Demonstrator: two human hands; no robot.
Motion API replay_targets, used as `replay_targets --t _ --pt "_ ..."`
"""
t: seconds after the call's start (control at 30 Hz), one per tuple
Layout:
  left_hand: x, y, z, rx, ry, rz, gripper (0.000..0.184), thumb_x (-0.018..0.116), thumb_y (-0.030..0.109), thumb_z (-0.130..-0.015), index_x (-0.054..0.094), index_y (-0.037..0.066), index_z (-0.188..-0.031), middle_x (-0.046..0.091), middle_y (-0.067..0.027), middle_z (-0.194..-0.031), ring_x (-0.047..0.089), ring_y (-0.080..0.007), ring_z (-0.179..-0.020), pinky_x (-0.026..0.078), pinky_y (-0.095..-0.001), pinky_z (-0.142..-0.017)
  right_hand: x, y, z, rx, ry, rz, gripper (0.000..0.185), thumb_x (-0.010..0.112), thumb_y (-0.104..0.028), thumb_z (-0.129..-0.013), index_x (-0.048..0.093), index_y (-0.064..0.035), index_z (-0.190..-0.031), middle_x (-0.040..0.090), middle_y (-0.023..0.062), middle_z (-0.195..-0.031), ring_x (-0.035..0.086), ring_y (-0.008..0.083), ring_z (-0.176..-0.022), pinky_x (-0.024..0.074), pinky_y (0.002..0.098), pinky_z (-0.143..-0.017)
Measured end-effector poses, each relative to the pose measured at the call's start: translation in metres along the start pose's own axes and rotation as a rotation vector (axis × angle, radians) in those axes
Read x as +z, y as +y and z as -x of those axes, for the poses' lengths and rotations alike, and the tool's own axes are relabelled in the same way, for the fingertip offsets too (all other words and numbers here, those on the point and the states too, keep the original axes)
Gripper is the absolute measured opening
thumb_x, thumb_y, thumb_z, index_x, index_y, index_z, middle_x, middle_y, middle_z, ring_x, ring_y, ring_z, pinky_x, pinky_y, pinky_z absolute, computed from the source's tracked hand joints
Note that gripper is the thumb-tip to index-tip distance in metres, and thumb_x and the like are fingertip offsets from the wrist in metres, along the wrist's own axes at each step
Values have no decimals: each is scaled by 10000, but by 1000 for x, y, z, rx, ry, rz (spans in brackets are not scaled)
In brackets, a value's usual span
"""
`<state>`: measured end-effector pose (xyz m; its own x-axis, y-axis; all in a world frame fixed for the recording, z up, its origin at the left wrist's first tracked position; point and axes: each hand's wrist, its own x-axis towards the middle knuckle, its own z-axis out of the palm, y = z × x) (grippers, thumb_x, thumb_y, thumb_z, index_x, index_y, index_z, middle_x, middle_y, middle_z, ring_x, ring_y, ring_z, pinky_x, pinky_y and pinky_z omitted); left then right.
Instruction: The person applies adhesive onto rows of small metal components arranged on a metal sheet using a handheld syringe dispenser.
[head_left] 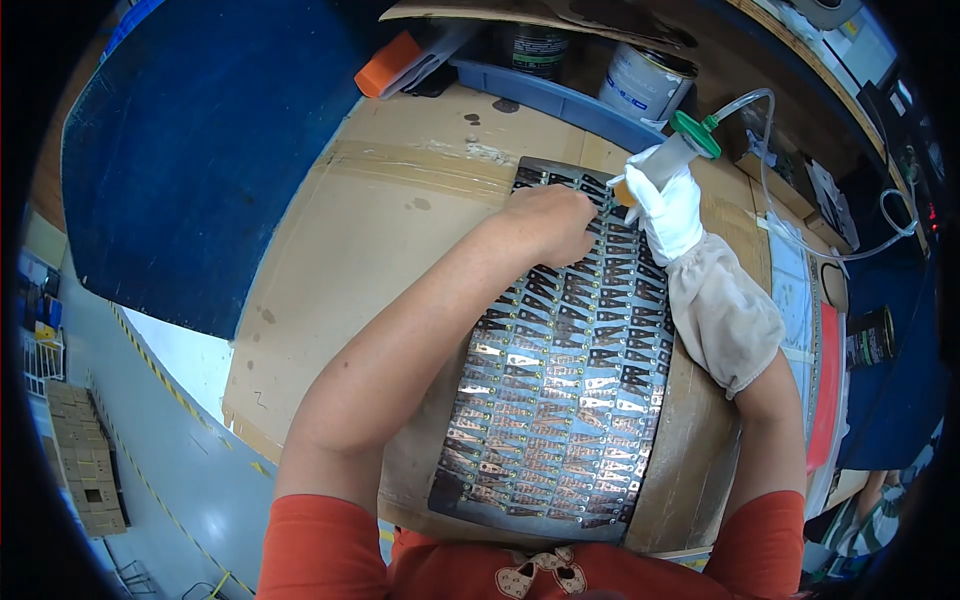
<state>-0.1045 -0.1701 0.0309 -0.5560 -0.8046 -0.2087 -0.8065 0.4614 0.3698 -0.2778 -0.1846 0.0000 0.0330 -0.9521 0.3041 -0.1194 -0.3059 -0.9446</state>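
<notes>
A dark flat plate (560,400) lies on the cardboard, covered with rows of small metal tapered parts (545,360) and little yellowish dots. My left hand (560,225), bare, is over the plate's upper part with its fingers curled together; whatever they pinch is hidden. Beside it, my right hand (670,210) wears a white glove and a pale sleeve cover. It is closed round a clear dispensing syringe (668,160) with a green cap and amber contents. The syringe tilts down toward the plate, its tip close to my left fingers.
From the cap, a clear air tube (768,150) loops to the right. A blue tray (560,97) at the back holds a white can (645,82) and a dark one. An orange object (388,65) lies left of them. A blue panel (210,150) stands left; red material (824,385) is at right.
</notes>
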Motion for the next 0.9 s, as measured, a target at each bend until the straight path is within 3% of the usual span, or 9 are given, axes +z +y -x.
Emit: replay_targets --t 0.1,0.7,0.9 --pt "-2 2 0 -19 -12 3 395 515 237 -826 561 59 -1176 591 -184 -1106 554 -303 -1050 418 -381 -933 -1 9 -1 -72 4 -18 232 637 -115 -800 517 -26 -977 608 71 -814 588 113 -635 440 213 -414" --pt "0 -4 -12 -6 20 -5 404 515 232 -817 556 46 -1173 595 -191 -1090 560 -316 -1029 424 -384 -921 -3 14 -12 -25 23 -35 226 651 -127 -786 526 -41 -953 603 47 -783 574 98 -643 434 211 -423" --pt "-1 -4 -12 -14 6 -13 403 513 235 -819 557 52 -1175 596 -188 -1090 562 -314 -1027 425 -383 -921 -5 16 -14 -46 5 38 249 618 -169 -829 503 -21 -993 604 87 -814 586 132 -668 426 199 -400"
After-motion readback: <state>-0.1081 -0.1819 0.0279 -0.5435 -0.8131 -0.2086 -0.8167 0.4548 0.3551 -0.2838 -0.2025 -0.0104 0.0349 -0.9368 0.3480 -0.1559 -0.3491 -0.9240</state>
